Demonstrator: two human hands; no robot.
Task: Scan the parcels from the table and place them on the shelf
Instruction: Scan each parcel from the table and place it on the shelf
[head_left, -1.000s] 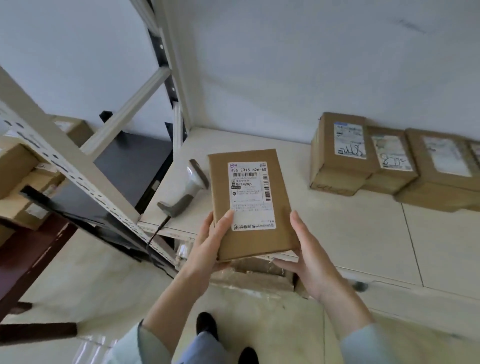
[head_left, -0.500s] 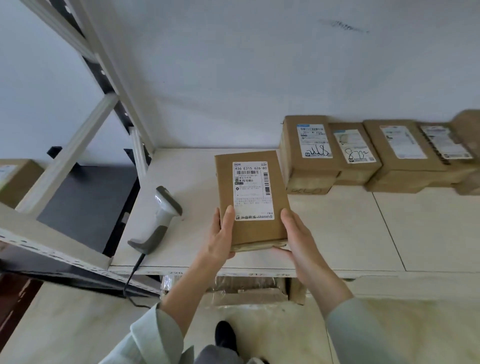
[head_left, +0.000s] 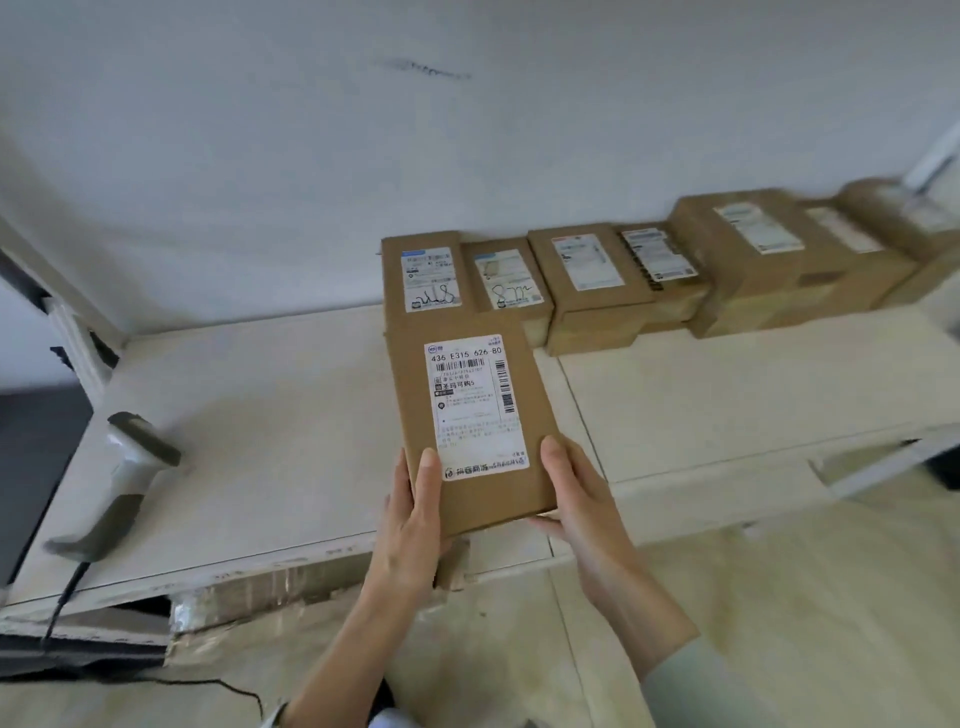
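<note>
Both hands, the left hand (head_left: 415, 512) and right hand (head_left: 582, 499), are gripping the near end of the parcel (head_left: 470, 426), thumbs on top, carrying it over the shelf (head_left: 249, 415) just in front of the parcel row (head_left: 623, 275). Placing seems underway; whether it is touching down is unclear. Next: lowering it beside that row.
</note>
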